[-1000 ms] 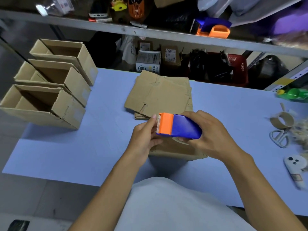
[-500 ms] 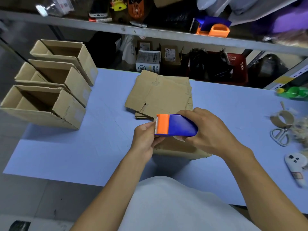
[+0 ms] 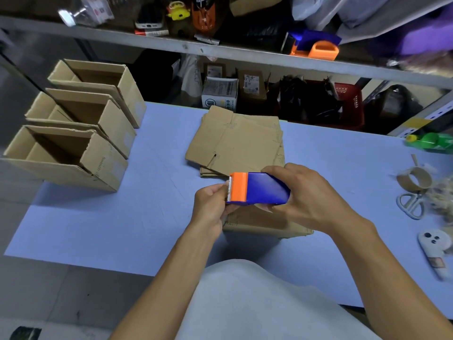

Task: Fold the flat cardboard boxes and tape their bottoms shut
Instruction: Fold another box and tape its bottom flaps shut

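Note:
My right hand (image 3: 311,195) grips a blue tape dispenser (image 3: 266,188) with an orange toothed cutter end, held just above a folded cardboard box (image 3: 259,220) that stands on the blue table (image 3: 122,217) in front of me. My left hand (image 3: 212,204) is at the cutter end, its fingers curled and pinching the tape end there. The box is mostly hidden under both hands. A stack of flat cardboard boxes (image 3: 235,143) lies behind it.
Three folded open boxes (image 3: 73,133) stand in a row at the table's left. At the right lie an empty tape core (image 3: 414,181), white scissors (image 3: 411,204), a white tool (image 3: 435,251) and a green bottle (image 3: 431,141). A cluttered shelf runs behind the table.
Both hands and the dispenser have risen a little and shifted slightly left over the box. My left hand's fingers have closed in tighter at the cutter end.

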